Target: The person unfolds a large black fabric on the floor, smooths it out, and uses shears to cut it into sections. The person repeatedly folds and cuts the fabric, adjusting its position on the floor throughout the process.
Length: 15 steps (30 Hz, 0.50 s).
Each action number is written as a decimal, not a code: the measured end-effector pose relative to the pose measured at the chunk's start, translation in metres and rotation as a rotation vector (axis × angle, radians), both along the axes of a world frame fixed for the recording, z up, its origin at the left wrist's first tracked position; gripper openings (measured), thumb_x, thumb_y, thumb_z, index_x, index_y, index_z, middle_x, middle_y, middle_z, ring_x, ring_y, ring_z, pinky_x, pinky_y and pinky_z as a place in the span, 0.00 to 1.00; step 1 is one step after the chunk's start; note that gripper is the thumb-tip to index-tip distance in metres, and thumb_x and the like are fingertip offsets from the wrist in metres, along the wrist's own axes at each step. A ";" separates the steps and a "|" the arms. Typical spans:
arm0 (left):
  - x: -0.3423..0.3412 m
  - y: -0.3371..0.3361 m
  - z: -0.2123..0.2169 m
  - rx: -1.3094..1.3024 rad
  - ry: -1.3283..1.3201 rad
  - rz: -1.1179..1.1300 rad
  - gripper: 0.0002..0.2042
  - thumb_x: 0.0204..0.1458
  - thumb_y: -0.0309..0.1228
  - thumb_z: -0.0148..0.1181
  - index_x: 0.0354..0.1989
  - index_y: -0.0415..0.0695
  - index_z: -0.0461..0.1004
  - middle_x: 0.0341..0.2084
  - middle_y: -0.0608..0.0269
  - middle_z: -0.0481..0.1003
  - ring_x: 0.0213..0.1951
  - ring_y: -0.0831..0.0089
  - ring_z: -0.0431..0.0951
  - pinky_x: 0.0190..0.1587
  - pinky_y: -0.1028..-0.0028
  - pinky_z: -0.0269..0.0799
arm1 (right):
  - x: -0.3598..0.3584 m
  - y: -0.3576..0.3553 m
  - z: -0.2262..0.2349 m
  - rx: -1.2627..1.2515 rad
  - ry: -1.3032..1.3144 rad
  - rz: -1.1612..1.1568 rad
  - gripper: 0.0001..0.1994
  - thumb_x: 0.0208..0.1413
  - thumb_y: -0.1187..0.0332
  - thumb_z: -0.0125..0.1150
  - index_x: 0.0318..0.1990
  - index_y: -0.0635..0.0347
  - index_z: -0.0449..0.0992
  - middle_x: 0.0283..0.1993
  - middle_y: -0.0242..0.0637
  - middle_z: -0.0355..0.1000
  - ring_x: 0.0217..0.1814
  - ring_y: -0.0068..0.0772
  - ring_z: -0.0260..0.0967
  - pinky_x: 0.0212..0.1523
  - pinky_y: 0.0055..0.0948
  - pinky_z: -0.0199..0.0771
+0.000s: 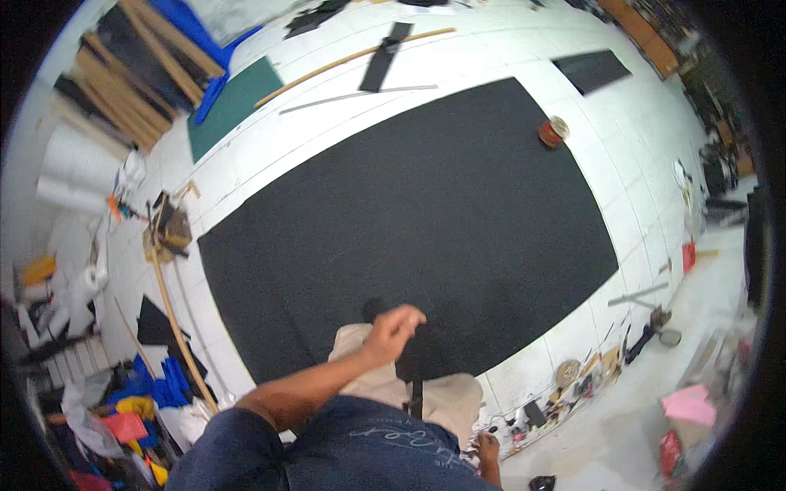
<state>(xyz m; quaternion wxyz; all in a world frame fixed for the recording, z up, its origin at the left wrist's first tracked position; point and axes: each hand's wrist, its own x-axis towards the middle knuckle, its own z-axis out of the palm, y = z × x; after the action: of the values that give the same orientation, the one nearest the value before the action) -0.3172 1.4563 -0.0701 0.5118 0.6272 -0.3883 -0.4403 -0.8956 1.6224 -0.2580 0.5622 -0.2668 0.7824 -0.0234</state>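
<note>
A large black sheet (pixel 409 221) lies flat on the white tiled surface in front of me. My left hand (pixel 395 333) is above its near edge, with fingers curled together and slightly blurred; nothing shows in them. At the lower right, beside my hip, my right hand (pixel 488 448) hangs low next to small tools and loose bits. Its fingers are small and partly hidden, so their grip does not show. A reddish can with a pale top (pixel 553 132) stands on the sheet's far right edge.
A wooden stick (pixel 352 65), a thin metal ruler (pixel 360 99) and a green mat (pixel 233 110) lie beyond the sheet. Rolls (pixel 123 90) lean at the far left. Colourful scraps (pixel 123 417) pile up at the near left. A round tape roll (pixel 567 373) lies at the near right.
</note>
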 end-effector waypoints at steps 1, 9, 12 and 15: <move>0.033 -0.012 0.012 -0.023 -0.037 0.045 0.15 0.66 0.37 0.45 0.39 0.41 0.76 0.26 0.66 0.71 0.28 0.78 0.69 0.31 0.76 0.67 | 0.062 -0.039 0.036 -0.028 -0.058 0.024 0.16 0.59 0.61 0.60 0.41 0.69 0.72 0.30 0.41 0.74 0.28 0.31 0.74 0.24 0.33 0.76; 0.248 -0.003 0.033 0.199 -0.276 0.519 0.14 0.64 0.37 0.47 0.40 0.39 0.77 0.27 0.63 0.75 0.28 0.75 0.73 0.33 0.73 0.69 | 0.232 -0.198 0.109 0.045 -0.088 0.229 0.20 0.58 0.57 0.63 0.48 0.63 0.70 0.36 0.42 0.74 0.33 0.35 0.75 0.28 0.33 0.74; 0.309 0.035 0.014 0.434 -0.347 0.686 0.17 0.64 0.40 0.46 0.38 0.40 0.77 0.23 0.64 0.72 0.28 0.75 0.71 0.34 0.72 0.67 | 0.140 -0.241 0.006 0.197 0.007 0.275 0.19 0.56 0.55 0.65 0.44 0.63 0.72 0.32 0.43 0.75 0.32 0.35 0.74 0.25 0.35 0.74; 0.331 0.091 -0.061 0.696 -0.328 0.825 0.16 0.62 0.39 0.50 0.40 0.38 0.77 0.32 0.48 0.78 0.38 0.55 0.79 0.43 0.65 0.71 | 0.083 -0.397 -0.022 0.476 -0.324 0.099 0.19 0.55 0.52 0.64 0.38 0.61 0.73 0.28 0.40 0.73 0.27 0.34 0.72 0.21 0.34 0.71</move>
<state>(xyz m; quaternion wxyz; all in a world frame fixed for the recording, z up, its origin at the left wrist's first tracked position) 0.0133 1.5473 -0.1313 0.3376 0.9190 -0.0174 -0.2028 -0.8128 1.2256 -0.2801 0.7270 -0.1579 0.6521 0.1459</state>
